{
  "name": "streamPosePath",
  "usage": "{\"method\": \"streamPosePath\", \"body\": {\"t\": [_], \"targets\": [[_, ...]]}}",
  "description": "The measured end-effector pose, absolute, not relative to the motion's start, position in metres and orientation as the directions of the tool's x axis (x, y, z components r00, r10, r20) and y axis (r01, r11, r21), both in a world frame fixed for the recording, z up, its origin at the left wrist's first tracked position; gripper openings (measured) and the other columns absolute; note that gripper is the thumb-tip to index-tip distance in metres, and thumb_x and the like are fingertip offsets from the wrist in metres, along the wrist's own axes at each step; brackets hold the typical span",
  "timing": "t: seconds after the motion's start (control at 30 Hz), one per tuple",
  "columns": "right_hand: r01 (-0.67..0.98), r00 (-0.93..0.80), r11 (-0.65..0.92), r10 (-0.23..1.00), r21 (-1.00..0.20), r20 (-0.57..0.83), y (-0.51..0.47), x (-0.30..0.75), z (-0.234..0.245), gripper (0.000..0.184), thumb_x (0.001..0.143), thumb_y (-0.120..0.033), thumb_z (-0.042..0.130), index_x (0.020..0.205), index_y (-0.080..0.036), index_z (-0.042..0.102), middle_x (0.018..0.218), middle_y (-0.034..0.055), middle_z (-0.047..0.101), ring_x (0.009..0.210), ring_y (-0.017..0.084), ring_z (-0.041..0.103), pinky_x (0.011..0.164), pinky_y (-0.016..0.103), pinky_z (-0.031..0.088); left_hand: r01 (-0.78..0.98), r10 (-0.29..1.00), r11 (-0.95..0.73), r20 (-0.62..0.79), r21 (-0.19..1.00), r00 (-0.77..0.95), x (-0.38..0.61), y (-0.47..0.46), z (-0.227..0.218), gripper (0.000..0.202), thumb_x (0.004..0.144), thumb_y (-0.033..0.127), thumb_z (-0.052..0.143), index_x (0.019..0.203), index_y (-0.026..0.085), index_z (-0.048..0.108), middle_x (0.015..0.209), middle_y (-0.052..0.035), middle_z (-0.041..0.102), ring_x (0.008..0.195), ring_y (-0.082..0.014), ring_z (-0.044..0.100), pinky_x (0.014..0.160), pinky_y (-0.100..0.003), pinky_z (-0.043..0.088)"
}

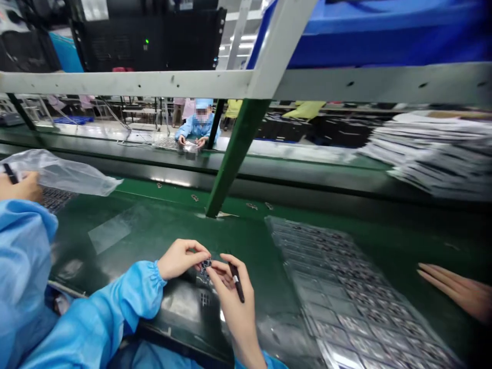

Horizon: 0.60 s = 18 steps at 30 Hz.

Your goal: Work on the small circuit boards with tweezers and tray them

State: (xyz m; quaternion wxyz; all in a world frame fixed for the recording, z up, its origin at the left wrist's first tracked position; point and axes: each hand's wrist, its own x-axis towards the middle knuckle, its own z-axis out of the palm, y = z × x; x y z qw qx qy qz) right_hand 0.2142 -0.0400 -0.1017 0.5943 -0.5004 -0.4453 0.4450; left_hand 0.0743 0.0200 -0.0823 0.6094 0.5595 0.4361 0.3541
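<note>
Hands meet on a small part at the near edge of the green bench.
Left hand [180, 259], in a blue sleeve, has thumb and forefinger closed on the part [206, 265]. Right hand [232, 297] touches the same part with its fingertips and has a black pen [237, 283] clamped between two fingers. The part sits between both hands, low over the bench [154, 225], near centre. A clear tray [346, 292] with rows of parts lies just to the right. At the right edge a second hand [459, 292] rests with fingers straight. On the left, a co-worker's hand [21, 188] holds a plastic bag [61, 173]. A green post [234, 154] rises behind, trays are stacked [434, 154] far right, and a person [198, 128] in blue works at a far bench.
</note>
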Motion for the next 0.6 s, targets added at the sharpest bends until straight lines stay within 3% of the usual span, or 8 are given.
{"method": "streamPosePath", "body": {"t": [0.13, 0.3, 0.6], "targets": [[-0.237, 0.238, 0.037, 0.971, -0.971, -0.021, -0.038, 0.223, -0.113, 0.047, 0.068, -0.038, 0.078, 0.104, -0.022, 0.052, 0.081, 0.0025, 0.07, 0.077, 0.02, 0.067, 0.075, 0.032, 0.053, 0.174, 0.903, 0.082, -0.147, 0.981, 0.404, 0.083, 0.023, -0.084, 0.031, 0.078, 0.039, 0.065, 0.088, 0.01, 0.068, 0.069, -0.0031, 0.064, 0.059, -0.012, 0.058, 0.06, -0.024, 0.048], [-0.191, 0.194, -0.022, 0.979, -0.981, -0.06, -0.04, 0.226, -0.121, 0.043, 0.071, -0.038, 0.076, 0.104, -0.021, 0.054, 0.084, 0.0029, 0.071, 0.078, 0.018, 0.067, 0.077, 0.031, 0.052, 0.315, 0.877, -0.202, 0.028, 0.927, 0.479, 0.085, 0.026, -0.084, 0.017, 0.078, 0.026, 0.065, 0.087, 0.014, 0.073, 0.085, -0.0043, 0.063, 0.07, -0.0119, 0.056, 0.067, -0.022, 0.045], [-0.306, 0.214, -0.09, 0.964, -0.948, -0.16, -0.035, 0.225, -0.129, 0.045, 0.065, -0.037, 0.08, 0.098, -0.022, 0.054, 0.076, 0.0011, 0.071, 0.074, 0.017, 0.068, 0.074, 0.027, 0.053, 0.26, 0.904, -0.049, -0.068, 0.964, 0.423, 0.084, 0.026, -0.094, 0.014, 0.078, 0.023, 0.065, 0.083, 0.013, 0.073, 0.08, -0.0037, 0.071, 0.064, -0.0108, 0.058, 0.06, -0.019, 0.044]]}}
